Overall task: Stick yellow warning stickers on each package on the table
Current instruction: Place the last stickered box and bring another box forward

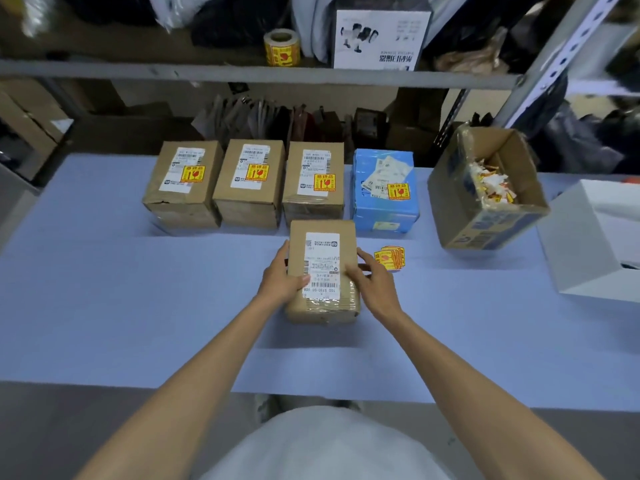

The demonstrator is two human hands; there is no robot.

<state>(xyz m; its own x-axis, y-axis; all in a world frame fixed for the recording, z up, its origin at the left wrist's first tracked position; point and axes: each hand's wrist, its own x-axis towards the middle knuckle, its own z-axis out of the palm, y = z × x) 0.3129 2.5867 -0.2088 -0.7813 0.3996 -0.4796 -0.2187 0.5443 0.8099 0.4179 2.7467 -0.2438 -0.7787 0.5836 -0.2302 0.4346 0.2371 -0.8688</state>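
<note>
Steadying the unstickered cardboard package (323, 271) on the bench (138, 289), left hand (282, 277) and right hand (372, 280) grasp its sides, sticker sheets (390, 258) just right.

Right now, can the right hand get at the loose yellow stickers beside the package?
Probably yes: the yellow stickers lie just beside the right hand, nothing between; it must first release the package.

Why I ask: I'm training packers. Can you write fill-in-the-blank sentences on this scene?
The left hand and right hand grip a brown package with ___ yellow sticker.
Behind it, ___ packages carry yellow stickers.
The rightmost package of those is ___.
Loose stickers lie on the table to the brown package's ___.
Missing: no; four; blue; right.
</note>
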